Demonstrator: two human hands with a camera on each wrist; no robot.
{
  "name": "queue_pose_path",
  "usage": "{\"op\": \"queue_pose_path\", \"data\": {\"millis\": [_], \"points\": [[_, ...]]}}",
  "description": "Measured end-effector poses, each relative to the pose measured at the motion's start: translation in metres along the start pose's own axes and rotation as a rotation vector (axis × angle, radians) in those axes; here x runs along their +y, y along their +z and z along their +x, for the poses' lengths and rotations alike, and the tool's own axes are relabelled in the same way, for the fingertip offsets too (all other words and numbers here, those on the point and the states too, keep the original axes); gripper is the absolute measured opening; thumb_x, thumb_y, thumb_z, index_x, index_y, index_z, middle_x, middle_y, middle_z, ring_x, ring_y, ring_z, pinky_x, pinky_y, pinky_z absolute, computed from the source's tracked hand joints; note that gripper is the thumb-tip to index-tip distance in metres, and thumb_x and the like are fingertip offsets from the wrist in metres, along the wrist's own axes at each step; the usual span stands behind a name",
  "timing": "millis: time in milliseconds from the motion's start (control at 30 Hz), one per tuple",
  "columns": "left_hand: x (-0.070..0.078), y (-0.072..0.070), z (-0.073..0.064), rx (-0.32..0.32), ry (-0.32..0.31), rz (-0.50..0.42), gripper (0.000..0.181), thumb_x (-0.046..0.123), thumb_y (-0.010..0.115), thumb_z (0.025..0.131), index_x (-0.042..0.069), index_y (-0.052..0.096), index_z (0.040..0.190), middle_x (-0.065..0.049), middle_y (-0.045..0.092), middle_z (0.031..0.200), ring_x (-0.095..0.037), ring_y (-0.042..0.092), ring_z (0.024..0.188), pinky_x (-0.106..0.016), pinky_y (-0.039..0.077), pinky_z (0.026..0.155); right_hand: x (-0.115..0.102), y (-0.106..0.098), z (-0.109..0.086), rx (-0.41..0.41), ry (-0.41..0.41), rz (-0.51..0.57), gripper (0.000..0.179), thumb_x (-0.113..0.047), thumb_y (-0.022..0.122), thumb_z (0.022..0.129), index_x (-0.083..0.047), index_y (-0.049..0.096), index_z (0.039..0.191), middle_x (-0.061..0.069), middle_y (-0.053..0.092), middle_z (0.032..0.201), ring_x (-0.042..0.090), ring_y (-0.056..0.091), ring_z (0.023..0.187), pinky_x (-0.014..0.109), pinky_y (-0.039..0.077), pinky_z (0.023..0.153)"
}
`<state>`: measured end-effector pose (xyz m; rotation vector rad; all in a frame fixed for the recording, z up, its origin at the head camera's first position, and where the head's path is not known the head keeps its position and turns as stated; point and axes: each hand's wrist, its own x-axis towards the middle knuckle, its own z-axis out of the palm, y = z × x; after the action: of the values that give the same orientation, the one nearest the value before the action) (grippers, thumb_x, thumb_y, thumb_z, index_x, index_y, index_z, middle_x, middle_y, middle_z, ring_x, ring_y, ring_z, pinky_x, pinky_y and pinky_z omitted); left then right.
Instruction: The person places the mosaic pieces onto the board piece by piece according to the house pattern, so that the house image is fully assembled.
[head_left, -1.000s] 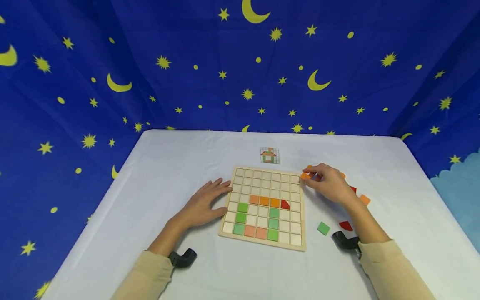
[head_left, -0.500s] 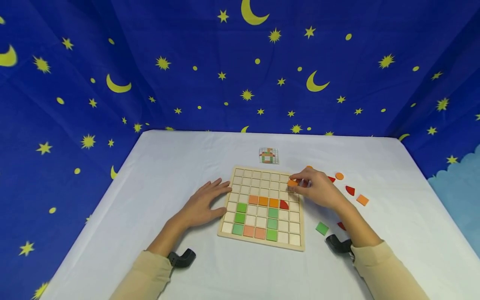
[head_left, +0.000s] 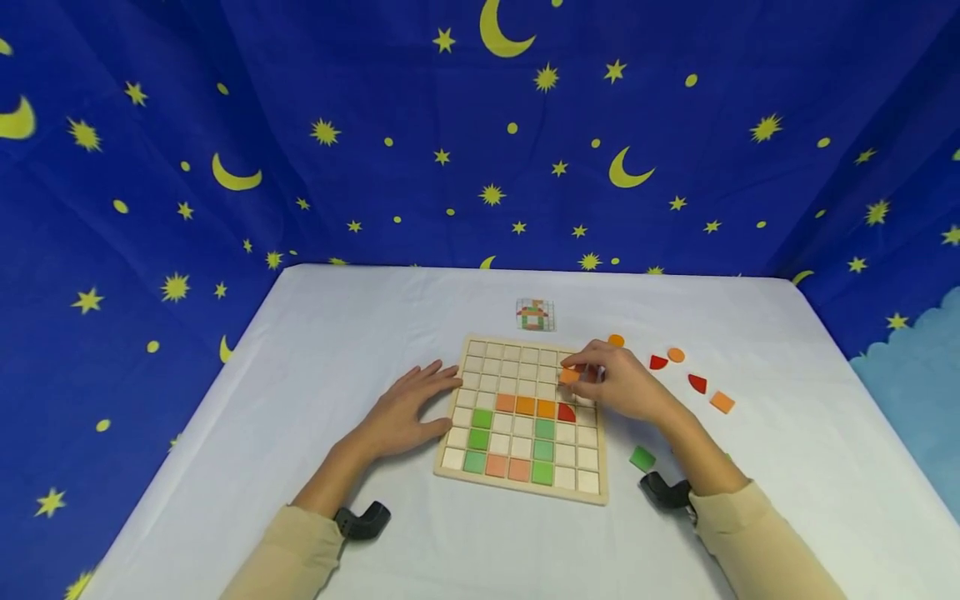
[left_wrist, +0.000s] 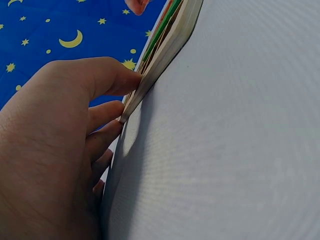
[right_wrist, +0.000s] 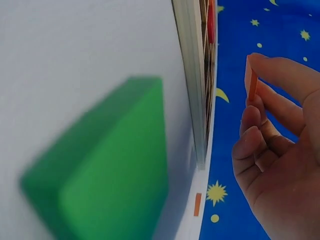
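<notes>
A wooden grid board [head_left: 520, 489] lies mid-table, with green, pink and orange square tiles and a red quarter-circle tile [head_left: 566, 412] in its cells. My left hand [head_left: 408, 412] is spread at the board's left side. In the left wrist view, its thumb and fingertips [left_wrist: 131, 82] touch the wooden edge. Above the right part of the grid, my right hand [head_left: 626, 383] pinches an orange square tile [head_left: 569, 376] between thumb and fingers. The right wrist view shows this orange tile [right_wrist: 251, 80] edge-on, above the board's level, with the other fingers curled below it.
A small pattern card [head_left: 535, 315] lies beyond the board. To the right are loose pieces: orange discs [head_left: 676, 355], red quarter-circles [head_left: 697, 383], an orange square [head_left: 722, 402] and a green square [head_left: 642, 457]. A starry blue cloth [head_left: 375, 125] surrounds the white table.
My right hand has carried the orange tile leftward from beyond the board's right edge to over its grid. Loose pieces behind that hand have come into view. The left hand stays put.
</notes>
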<state>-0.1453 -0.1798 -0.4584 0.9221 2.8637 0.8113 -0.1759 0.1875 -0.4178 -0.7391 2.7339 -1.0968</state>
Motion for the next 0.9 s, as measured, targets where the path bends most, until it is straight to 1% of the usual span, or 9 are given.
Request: {"op": "queue_pose_path", "data": {"millis": [100, 267, 433, 600, 733, 900], "points": [[0.0, 0.001, 0.0, 0.0, 0.002, -0.003, 0.059, 0.036, 0.066, 0.087, 0.018, 0.049, 0.142, 0.004, 0.036, 0.151, -0.02, 0.02, 0.143, -0.039, 0.012, 0.117, -0.003, 0.003, 0.001, -0.008, 0.0, 0.009, 0.031, -0.021, 0.075, 0.084, -0.012, 0.071, 0.113, -0.005, 0.061, 0.095, 0.016, 0.053, 0.078, 0.029, 0.047, 0.062], [0.0, 0.0, -0.001, 0.015, 0.006, -0.009, 0.059, 0.034, 0.066, 0.087, 0.018, 0.05, 0.141, 0.003, 0.037, 0.151, -0.019, 0.021, 0.143, -0.039, 0.012, 0.117, -0.009, 0.007, 0.004, -0.021, -0.004, 0.009, 0.033, -0.025, 0.076, 0.083, -0.012, 0.071, 0.113, -0.006, 0.061, 0.099, 0.016, 0.053, 0.08, 0.032, 0.048, 0.066], [-0.001, 0.001, -0.001, 0.013, 0.002, -0.008, 0.059, 0.035, 0.066, 0.087, 0.018, 0.05, 0.141, 0.004, 0.037, 0.151, -0.019, 0.02, 0.143, -0.039, 0.012, 0.117, -0.014, 0.013, 0.009, -0.047, -0.001, 0.004, 0.033, -0.025, 0.076, 0.084, -0.012, 0.071, 0.113, -0.005, 0.061, 0.095, 0.015, 0.054, 0.077, 0.03, 0.048, 0.063], [-0.001, 0.001, -0.001, 0.013, -0.001, -0.01, 0.059, 0.035, 0.066, 0.087, 0.018, 0.05, 0.141, 0.005, 0.037, 0.151, -0.018, 0.02, 0.143, -0.039, 0.012, 0.117, -0.02, 0.018, 0.013, -0.059, -0.041, -0.023, 0.033, -0.027, 0.077, 0.083, -0.013, 0.072, 0.112, -0.005, 0.06, 0.091, 0.012, 0.054, 0.074, 0.028, 0.048, 0.06], [-0.001, 0.002, -0.001, 0.007, -0.001, -0.01, 0.059, 0.035, 0.066, 0.087, 0.018, 0.05, 0.141, 0.005, 0.036, 0.151, -0.018, 0.02, 0.143, -0.038, 0.012, 0.117, -0.024, 0.021, 0.017, -0.078, -0.068, -0.034, 0.034, -0.028, 0.076, 0.084, -0.012, 0.071, 0.113, -0.006, 0.06, 0.094, 0.012, 0.053, 0.075, 0.029, 0.048, 0.061], [-0.001, 0.001, -0.002, 0.005, 0.0, -0.011, 0.059, 0.035, 0.066, 0.087, 0.018, 0.05, 0.141, 0.005, 0.036, 0.151, -0.019, 0.02, 0.143, -0.039, 0.012, 0.117, -0.028, 0.023, 0.021, -0.09, -0.079, -0.062, 0.034, -0.029, 0.075, 0.084, -0.012, 0.071, 0.114, -0.007, 0.06, 0.096, 0.013, 0.052, 0.075, 0.029, 0.048, 0.061]]}}
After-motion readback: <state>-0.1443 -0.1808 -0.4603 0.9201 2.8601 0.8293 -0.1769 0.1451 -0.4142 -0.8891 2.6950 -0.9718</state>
